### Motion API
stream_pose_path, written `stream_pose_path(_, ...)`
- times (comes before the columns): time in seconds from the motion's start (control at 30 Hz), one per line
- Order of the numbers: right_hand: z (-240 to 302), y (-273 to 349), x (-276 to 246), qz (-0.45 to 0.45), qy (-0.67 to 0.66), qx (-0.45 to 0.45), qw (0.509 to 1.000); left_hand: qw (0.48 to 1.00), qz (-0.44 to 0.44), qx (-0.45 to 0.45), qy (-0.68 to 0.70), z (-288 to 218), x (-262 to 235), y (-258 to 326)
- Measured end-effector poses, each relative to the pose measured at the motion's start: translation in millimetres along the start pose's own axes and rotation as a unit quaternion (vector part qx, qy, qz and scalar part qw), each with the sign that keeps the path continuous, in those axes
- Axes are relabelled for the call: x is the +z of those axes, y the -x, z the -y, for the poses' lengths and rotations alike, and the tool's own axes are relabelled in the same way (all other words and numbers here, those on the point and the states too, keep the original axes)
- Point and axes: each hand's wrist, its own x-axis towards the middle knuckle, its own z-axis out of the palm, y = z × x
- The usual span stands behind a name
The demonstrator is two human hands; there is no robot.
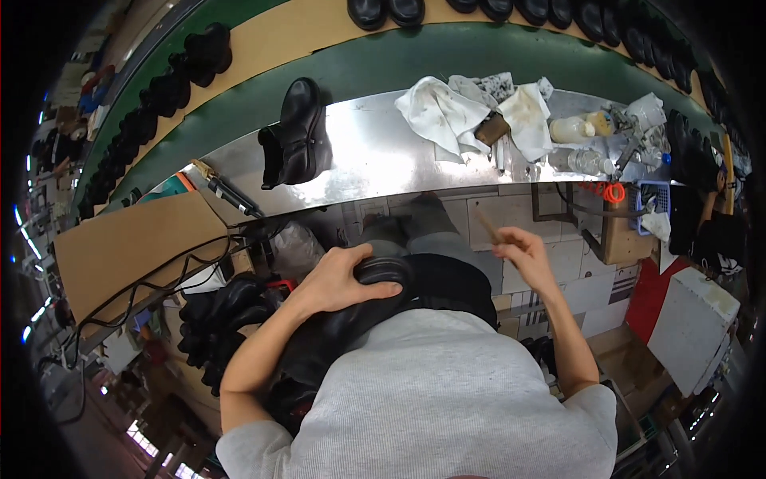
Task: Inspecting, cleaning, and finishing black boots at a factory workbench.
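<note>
My left hand [337,281] is wrapped round a black leather boot [384,271] at my lap, its thumb pressed across the toe end. The boot's shaft runs back against my side, partly hidden by my arm. Out to the right, my right hand [525,255] pinches a thin brownish stick-like tool [485,223] in its fingers. That tool points up and left, apart from the boot; its tip is too blurred to make out. Beyond my knees, a pair of black ankle boots [301,128] rests on the metal bench [359,152].
White rags [447,116] and plastic bottles [570,130] lie at the bench's right. A green conveyor [351,60] carries several black shoes behind it. Cardboard [144,255] and a coiled black cable [159,279] are at left, above piled black boots [215,323]. Another person [718,231] is at far right.
</note>
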Motion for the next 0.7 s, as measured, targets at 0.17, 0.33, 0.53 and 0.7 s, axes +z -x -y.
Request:
stream_pose_path(0.17,60.2,19.5,51.8,0.244,0.176,-0.082,0.950,0.995,0.041,0.081,-0.032,-21.6,-2.1,-15.2)
stream_pose_path(0.33,82.9,14.8,83.8,0.317,0.349,-0.150,0.869,0.986,0.067,0.134,-0.079,-22.4,-19.1,-20.1)
stream_pose_path(0.53,81.9,3.6,112.6,0.258,0.401,-0.240,0.845,0.988,0.070,0.109,-0.078,-3.6,-47.9,-20.7)
stream_pose_path(0.7,88.5,-3.5,136.2,0.181,0.521,-0.313,0.773,0.988,0.079,0.118,-0.065,16.7,-64.8,-25.1)
